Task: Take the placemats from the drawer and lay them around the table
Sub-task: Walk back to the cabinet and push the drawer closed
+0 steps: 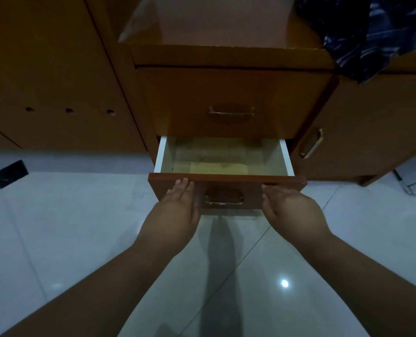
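Far left of the left hand: a dark flat square (11, 173) on the tiled floor (68, 227), can't tell what it is. Left hand (181, 207) is flat, fingers straight and together, fingertips (182, 183) touching the front panel of the open lower drawer (177, 181) near its top left edge; gripping nothing. Between the hands: the drawer handle (224, 203), untouched. Just past the fingertips, the drawer's inside shows bare pale wood with white side walls; no placemats visible in the part I can see, and the back runs under the shut upper drawer (231, 100), so can't rule out something there. Right hand (289, 210) mirrors the left: open, fingers extended, tips at the panel's right side, holding nothing. Further right: a cabinet door (362, 132) with its own handle, and dark patterned cloth (357, 32) draped above it on the cabinet top. No table in view. My read: this looks like either a push to close or a check of an empty drawer. To do it well: keep both palms level and even so the drawer runs straight on its rails, fingers clear of the top gap. If the mats aren't here, try the upper drawer by its handle next.
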A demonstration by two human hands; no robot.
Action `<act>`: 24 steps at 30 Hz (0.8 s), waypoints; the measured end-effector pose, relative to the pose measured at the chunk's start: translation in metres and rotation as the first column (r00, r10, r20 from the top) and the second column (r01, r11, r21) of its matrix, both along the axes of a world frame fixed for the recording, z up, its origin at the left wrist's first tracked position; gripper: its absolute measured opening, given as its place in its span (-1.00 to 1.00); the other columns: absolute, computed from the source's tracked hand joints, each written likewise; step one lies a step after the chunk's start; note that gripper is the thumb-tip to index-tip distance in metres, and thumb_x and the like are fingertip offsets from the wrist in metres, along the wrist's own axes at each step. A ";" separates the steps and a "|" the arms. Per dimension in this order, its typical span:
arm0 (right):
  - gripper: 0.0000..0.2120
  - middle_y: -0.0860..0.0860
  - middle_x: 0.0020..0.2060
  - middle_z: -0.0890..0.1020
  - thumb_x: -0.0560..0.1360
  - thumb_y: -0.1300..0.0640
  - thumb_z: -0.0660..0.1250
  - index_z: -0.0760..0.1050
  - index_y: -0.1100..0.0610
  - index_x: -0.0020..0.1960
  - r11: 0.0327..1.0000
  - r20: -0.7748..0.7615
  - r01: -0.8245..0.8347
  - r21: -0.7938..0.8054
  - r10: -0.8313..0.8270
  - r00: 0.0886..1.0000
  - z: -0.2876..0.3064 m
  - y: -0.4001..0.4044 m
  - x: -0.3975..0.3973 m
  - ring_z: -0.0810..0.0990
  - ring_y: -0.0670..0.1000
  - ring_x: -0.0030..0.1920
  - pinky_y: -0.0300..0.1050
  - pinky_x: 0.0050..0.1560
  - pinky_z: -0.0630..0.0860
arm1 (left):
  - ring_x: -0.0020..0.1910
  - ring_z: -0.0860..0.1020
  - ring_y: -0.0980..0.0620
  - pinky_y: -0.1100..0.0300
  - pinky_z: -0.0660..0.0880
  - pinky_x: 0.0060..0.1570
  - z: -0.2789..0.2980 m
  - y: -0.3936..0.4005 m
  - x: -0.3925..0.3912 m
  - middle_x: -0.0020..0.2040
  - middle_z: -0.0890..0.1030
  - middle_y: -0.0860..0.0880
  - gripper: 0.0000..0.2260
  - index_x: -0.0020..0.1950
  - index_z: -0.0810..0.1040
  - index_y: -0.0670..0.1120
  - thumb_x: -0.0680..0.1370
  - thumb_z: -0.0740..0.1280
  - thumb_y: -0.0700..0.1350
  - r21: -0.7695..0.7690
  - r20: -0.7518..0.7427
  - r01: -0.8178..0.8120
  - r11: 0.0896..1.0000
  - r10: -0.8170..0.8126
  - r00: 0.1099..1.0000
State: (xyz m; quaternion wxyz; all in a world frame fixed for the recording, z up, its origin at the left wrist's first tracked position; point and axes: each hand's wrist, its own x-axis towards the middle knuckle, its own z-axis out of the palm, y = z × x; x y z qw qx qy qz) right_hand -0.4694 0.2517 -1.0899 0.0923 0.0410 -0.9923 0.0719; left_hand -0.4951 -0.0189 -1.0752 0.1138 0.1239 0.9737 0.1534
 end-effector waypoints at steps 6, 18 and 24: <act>-0.69 0.07 0.16 0.69 0.50 0.16 0.44 0.65 0.16 0.24 0.999 0.006 0.008 -0.035 -0.008 1.000 -0.016 0.002 -0.001 0.70 0.02 0.10 -0.11 -0.07 0.62 | 0.67 -0.03 0.01 0.13 -0.08 0.58 -0.016 -0.004 -0.006 0.69 0.02 -0.05 -0.43 0.69 -0.05 -0.09 0.73 0.00 0.07 -0.148 0.025 0.030 0.989 -0.027 0.999; -0.38 0.09 0.58 0.22 0.67 -0.14 0.08 0.14 0.17 0.61 0.988 0.232 0.101 -0.117 -0.072 0.970 -0.020 -0.015 -0.045 0.09 -0.01 0.60 -0.10 0.47 0.23 | 0.67 -0.09 -0.07 0.03 -0.06 0.62 -0.025 0.014 -0.056 0.69 -0.07 -0.11 -0.38 0.69 -0.13 -0.13 0.73 -0.02 0.14 -0.153 0.057 0.033 0.988 -0.025 0.998; -0.37 0.11 0.59 0.20 0.67 -0.13 0.09 0.12 0.20 0.61 0.986 0.245 0.118 -0.121 -0.086 0.966 -0.022 -0.015 -0.065 0.07 0.01 0.60 -0.08 0.51 0.17 | 0.67 -0.12 -0.08 0.00 -0.04 0.62 -0.031 0.015 -0.073 0.69 -0.12 -0.12 -0.37 0.68 -0.15 -0.13 0.73 -0.01 0.14 -0.162 0.055 0.039 0.986 -0.031 0.998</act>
